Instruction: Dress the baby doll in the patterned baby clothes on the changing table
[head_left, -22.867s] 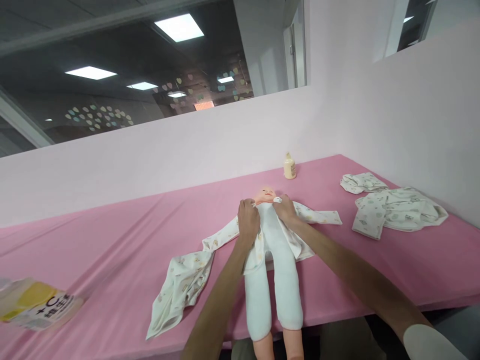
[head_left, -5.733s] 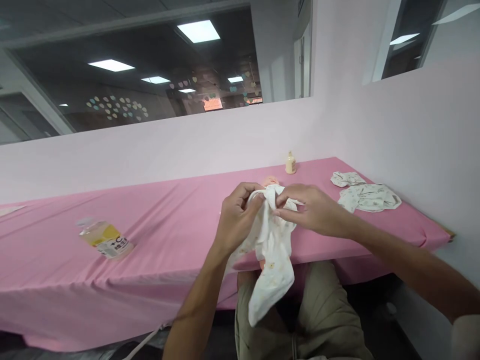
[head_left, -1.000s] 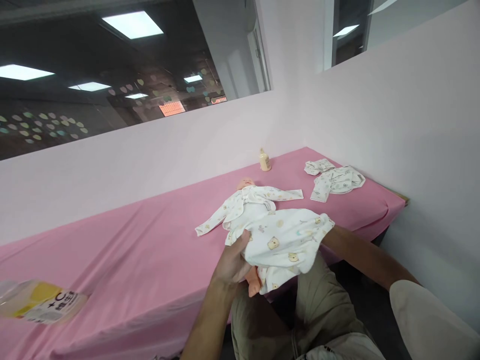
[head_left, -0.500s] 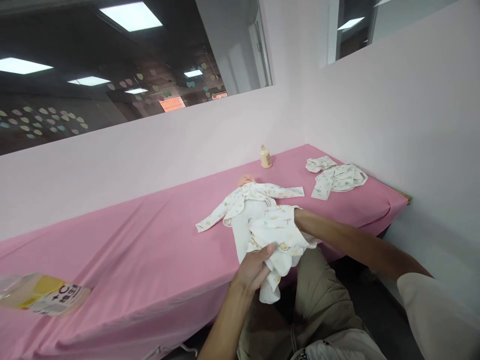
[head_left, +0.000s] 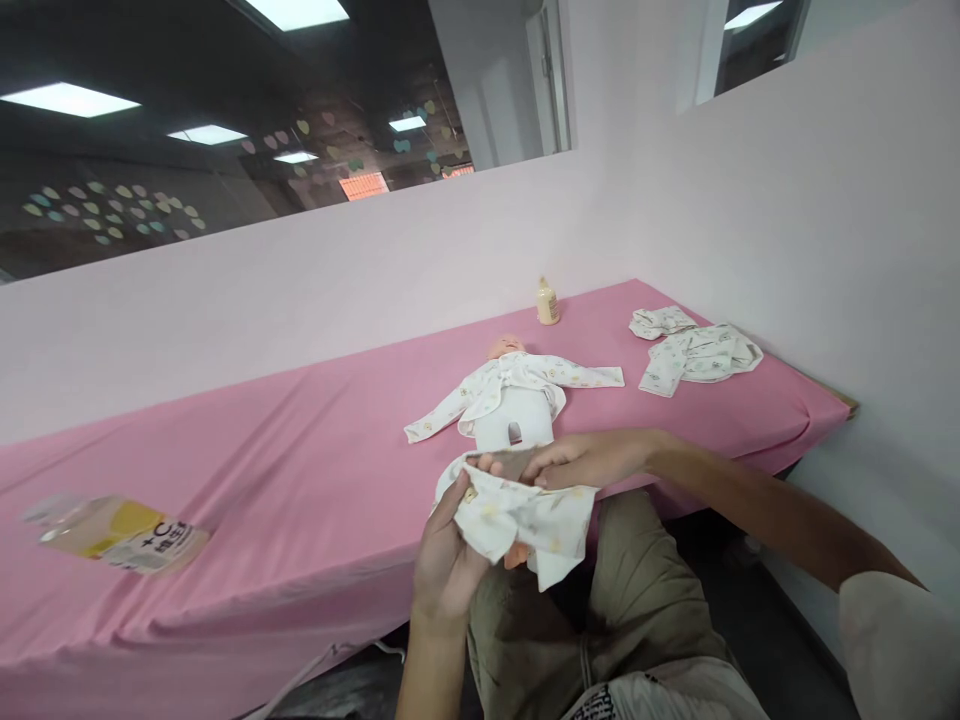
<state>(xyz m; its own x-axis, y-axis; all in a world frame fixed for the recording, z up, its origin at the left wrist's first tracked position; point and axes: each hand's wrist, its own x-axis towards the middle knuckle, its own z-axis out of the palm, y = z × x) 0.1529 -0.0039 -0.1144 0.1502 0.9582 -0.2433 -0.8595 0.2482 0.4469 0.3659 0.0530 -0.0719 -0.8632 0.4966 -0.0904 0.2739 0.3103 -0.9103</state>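
1. At the far left, a clear bottle (head_left: 127, 535) with a yellow-and-white label is laid on its side on the pink cover (head_left: 300, 480).
2. By the left hand (head_left: 450, 555), the rim of a printed white garment (head_left: 517, 515) is grasped between thumb and fingers. The garment is held gathered at the table's near edge, over the lower legs of the doll.
3. The doll (head_left: 516, 405) is laid on its back, head toward the wall; its upper body is covered by a printed jacket (head_left: 516, 372) with sleeves spread wide.
4. Near the wall, a cream pump bottle (head_left: 547, 303) is stood upright.
5. The garment's opening is reached by the fingers of the right hand (head_left: 577, 460); whether cloth is gripped there cannot be told.
6. Farther right, more printed clothes (head_left: 701, 355) are laid in a loose heap.
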